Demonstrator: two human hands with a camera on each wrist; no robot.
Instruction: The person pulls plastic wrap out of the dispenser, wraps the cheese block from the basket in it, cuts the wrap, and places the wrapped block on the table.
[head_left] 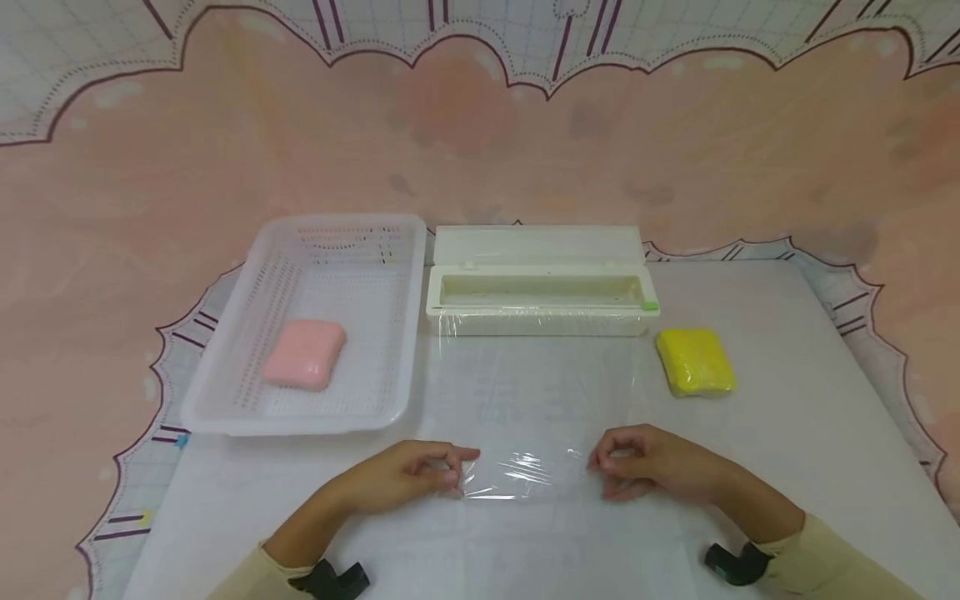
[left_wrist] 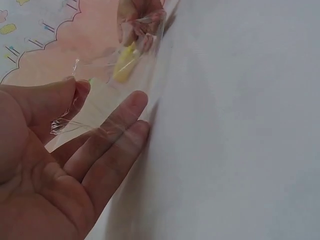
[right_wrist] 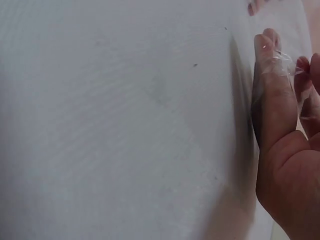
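Note:
A clear sheet of plastic wrap point(head_left: 525, 400) stretches over the table from a white wrap dispenser box point(head_left: 543, 323) whose lid stands raised. At the sheet's near left corner my left hand point(head_left: 408, 477) pinches the film between thumb and index finger; the other fingers extend under it in the left wrist view. My right hand point(head_left: 656, 462) pinches the near right corner, and film bunches at its fingers in the right wrist view. A yellow wrapped block point(head_left: 696, 362) lies beyond my right hand. Beyond my left hand, a pink block point(head_left: 304, 354) sits inside a white perforated basket point(head_left: 408, 350).
The white table surface point(head_left: 780, 392) lies over a patterned cloth point(head_left: 480, 158) with scalloped borders. The dispenser box stands just right of the basket, at the table's far side. A small green piece point(head_left: 649, 306) shows on the dispenser's right end.

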